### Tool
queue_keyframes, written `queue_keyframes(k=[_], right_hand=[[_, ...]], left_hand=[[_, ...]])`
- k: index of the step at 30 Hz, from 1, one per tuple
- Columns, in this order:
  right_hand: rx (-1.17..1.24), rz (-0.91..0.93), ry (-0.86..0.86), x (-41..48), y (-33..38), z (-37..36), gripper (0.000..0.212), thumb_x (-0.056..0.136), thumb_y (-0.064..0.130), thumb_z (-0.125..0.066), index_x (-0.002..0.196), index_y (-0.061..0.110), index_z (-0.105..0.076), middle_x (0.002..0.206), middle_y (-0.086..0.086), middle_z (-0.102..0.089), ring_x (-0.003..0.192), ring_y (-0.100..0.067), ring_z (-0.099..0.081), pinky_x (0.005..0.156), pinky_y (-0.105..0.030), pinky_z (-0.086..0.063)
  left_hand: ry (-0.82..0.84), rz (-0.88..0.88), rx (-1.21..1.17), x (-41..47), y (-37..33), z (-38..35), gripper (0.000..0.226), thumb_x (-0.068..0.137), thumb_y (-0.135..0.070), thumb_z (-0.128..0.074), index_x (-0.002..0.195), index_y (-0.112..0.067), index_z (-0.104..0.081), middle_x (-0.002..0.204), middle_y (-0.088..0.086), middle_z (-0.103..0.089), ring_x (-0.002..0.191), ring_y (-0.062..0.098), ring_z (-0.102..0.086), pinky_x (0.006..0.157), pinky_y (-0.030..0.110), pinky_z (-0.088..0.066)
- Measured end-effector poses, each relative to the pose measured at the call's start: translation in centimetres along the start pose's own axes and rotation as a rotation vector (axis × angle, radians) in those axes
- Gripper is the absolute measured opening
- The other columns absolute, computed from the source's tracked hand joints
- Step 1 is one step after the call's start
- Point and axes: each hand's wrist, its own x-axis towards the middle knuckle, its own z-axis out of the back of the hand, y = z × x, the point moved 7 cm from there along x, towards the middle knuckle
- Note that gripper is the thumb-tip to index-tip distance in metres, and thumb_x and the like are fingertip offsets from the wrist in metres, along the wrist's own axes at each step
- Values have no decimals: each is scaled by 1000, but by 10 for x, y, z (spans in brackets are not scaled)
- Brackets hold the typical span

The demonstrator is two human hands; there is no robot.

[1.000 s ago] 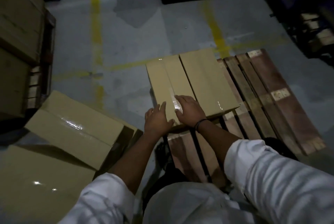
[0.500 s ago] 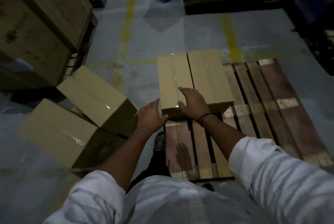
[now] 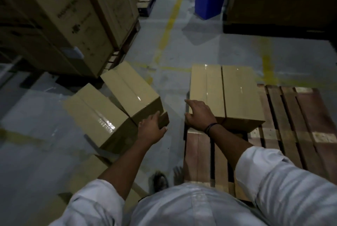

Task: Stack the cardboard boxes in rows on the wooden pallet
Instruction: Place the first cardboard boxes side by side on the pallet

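Cardboard box (image 3: 131, 94), tan, taped, lies centre-left, long axis toward nearer left hand (image 3: 152, 130), fingers loose, empty. Right hand (image 3: 199, 114) lies flat on tan palletised carton (image 3: 237, 94).

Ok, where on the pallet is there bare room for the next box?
The pallet is bare right of the box standing on it, and in the strip nearer you, this side of your right hand. The floor to the left is crowded with loose boxes.

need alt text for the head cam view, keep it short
A person's right hand rests on cardboard boxes on a wooden pallet, while the left hand reaches toward taped boxes lying on the concrete floor.
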Motion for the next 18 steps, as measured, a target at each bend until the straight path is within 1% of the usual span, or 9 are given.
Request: queue_keyframes(k=[4, 7, 8, 9, 11, 12, 13, 15, 18], right_hand=[[-18, 72, 55, 26, 62, -33, 59, 96, 31, -58, 150, 18, -41, 144, -10, -53, 128, -32, -48, 106, -43, -41], [-27, 121, 107, 48, 106, -63, 59, 96, 34, -57, 150, 21, -41, 142, -8, -54, 128, -31, -49, 105, -44, -42], [-27, 121, 121, 53, 115, -70, 59, 96, 35, -57, 151, 22, -40, 142, -8, -54, 128, -30, -48, 106, -45, -42], [-25, 118, 128, 59, 122, -76, 59, 96, 36, -56, 151, 22, -40, 143, -8, -54, 128, -30, -48, 106, -45, -42], [-17, 119, 137, 73, 142, -90, 60, 95, 37, -57, 150, 22, -41, 141, -10, -55, 125, -31, -51, 104, -46, -44], [-12, 115, 140, 79, 151, -94, 60, 94, 36, -58, 150, 22, -41, 139, -11, -56, 123, -32, -51, 103, -47, -45], [-3, 112, 139, 84, 158, -98, 59, 95, 35, -58, 150, 22, -42, 138, -11, -58, 123, -32, -52, 103, -47, -45], [13, 104, 132, 94, 168, -101, 59, 96, 32, -59, 151, 20, -42, 136, -11, -58, 123, -33, -51, 103, -47, -44], [16, 92, 131, 107, 173, -100, 59, 96, 30, -59, 151, 19, -42, 137, -11, -58, 124, -32, -50, 103, -46, -44]], left_hand=[[-1, 87, -62, 1, 62, 19, 88, 87, -55, -66, 160, -25, -27, 156, 9, -44, 140, 35, -44, 114, 54, -37], [-24, 123, -153, 8, 124, 21, 93, 74, -67, -58, 155, -27, -37, 146, 5, -56, 131, 30, -55, 106, 50, -47], [-35, 124, -169, 7, 135, 25, 93, 72, -67, -56, 154, -26, -40, 143, 5, -58, 128, 30, -57, 103, 48, -48], [-38, 123, -175, 3, 141, 30, 89, 74, -62, -59, 152, -24, -42, 141, 6, -59, 126, 30, -58, 102, 46, -49], [-27, 125, -183, -4, 155, 48, 76, 83, -45, -69, 150, -21, -45, 139, 9, -59, 123, 32, -58, 98, 40, -49], [-28, 119, -176, -3, 163, 52, 71, 86, -38, -70, 150, -21, -44, 139, 11, -58, 124, 33, -57, 98, 39, -48], [-26, 126, -161, 0, 172, 54, 69, 89, -36, -70, 151, -21, -43, 141, 12, -57, 125, 34, -56, 99, 40, -48], [-18, 150, -161, 6, 185, 59, 70, 91, -38, -69, 152, -22, -40, 146, 12, -52, 130, 35, -52, 104, 43, -45], [-22, 173, -190, 20, 192, 65, 79, 92, -46, -67, 158, -24, -31, 155, 9, -45, 137, 34, -45, 110, 48, -42]])
